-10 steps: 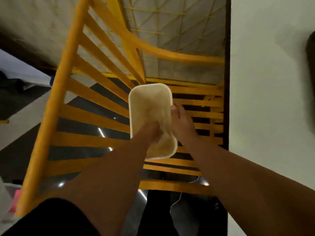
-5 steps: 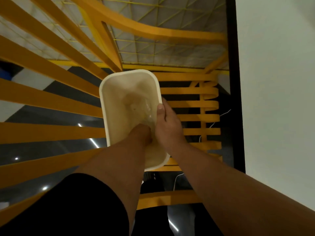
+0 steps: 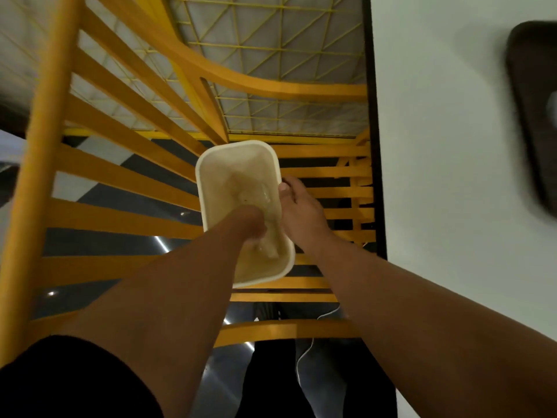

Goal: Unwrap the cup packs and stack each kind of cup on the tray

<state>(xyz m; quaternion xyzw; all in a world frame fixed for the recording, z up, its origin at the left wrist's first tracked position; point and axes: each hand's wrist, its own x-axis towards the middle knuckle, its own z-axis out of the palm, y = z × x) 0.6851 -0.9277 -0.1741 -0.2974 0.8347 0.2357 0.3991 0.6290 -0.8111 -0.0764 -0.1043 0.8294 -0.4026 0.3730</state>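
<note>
Since half a second ago the view has swung left and pulled back, so the cream rectangular container (image 3: 241, 176) now sits lower and further right in the frame, and a dark tray (image 3: 533, 101) has come into sight on the white table (image 3: 452, 176) at the far right, blurred. The right hand (image 3: 303, 212) holds the container by its right rim, thumb on the edge and fingers curled beneath. The left hand (image 3: 251, 226) reaches down inside it, among crumpled clear plastic wrap (image 3: 259, 194); whether its fingers pinch the wrap I cannot tell. The container hangs above the yellow slatted chair (image 3: 120, 176), apart from the tray.
</note>
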